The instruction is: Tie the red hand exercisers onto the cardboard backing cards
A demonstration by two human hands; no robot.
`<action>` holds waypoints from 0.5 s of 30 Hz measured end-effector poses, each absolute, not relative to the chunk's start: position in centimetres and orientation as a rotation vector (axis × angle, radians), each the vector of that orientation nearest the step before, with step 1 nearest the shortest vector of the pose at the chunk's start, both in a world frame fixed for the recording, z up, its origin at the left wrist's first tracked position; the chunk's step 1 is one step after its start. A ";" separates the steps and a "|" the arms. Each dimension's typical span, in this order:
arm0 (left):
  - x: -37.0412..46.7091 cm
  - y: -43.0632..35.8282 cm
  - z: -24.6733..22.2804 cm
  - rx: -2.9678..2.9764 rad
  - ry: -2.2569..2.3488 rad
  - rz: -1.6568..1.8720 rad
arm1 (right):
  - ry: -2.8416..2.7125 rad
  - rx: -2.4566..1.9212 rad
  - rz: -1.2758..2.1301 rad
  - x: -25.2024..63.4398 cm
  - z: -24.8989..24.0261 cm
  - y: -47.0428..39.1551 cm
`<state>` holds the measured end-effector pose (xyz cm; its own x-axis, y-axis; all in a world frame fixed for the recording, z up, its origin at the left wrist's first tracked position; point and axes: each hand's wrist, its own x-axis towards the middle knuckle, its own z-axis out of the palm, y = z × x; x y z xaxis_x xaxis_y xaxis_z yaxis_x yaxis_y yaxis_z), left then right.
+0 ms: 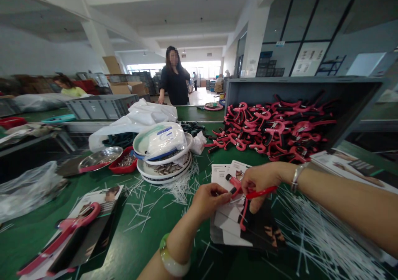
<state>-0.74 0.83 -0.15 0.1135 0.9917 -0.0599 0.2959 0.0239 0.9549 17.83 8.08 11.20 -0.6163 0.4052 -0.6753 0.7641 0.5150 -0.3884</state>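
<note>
My left hand [209,199] pinches the black tip of a pink-and-black clamp tool [235,183] above a small stack of printed cards [228,226]. Close on its right, my right hand [260,181] has its fingers wrapped round a red-handled tool [261,192], with the clamp tool beneath them. The jaws of the red tool are hidden by my fingers. Many white zip ties [329,234] lie in a bundle right of the cards. At the lower left, a larger pink-and-black tool [66,234] rests on more printed cards.
Behind my hands, a tipped grey crate [357,105] spills pink clamps [273,128]. Stacked plates [164,168], a red tray [124,160] and a metal dish [101,157] stand left of centre. Cut tie pieces [141,201] litter the green table [133,251]. People are beyond.
</note>
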 end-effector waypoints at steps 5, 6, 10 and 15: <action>-0.8 1.1 -0.5 1.508 1.392 0.893 | 2.462 0.867 -0.913 18.8 10.6 7.1; -0.8 1.1 -0.6 1.525 1.407 0.892 | 2.474 0.853 -0.928 19.0 10.4 6.9; -1.0 0.7 -0.9 1.610 1.431 0.922 | 2.325 0.910 -1.115 20.6 10.5 6.1; -1.1 -0.7 -1.2 1.887 1.462 1.100 | 2.358 1.452 -1.460 25.6 10.4 5.7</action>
<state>-1.10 -0.73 -1.23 0.0935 0.9528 0.2887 0.5415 -0.2920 0.7884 25.58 5.70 10.35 -0.5695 0.6935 -0.4412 0.7040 0.1346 -0.6973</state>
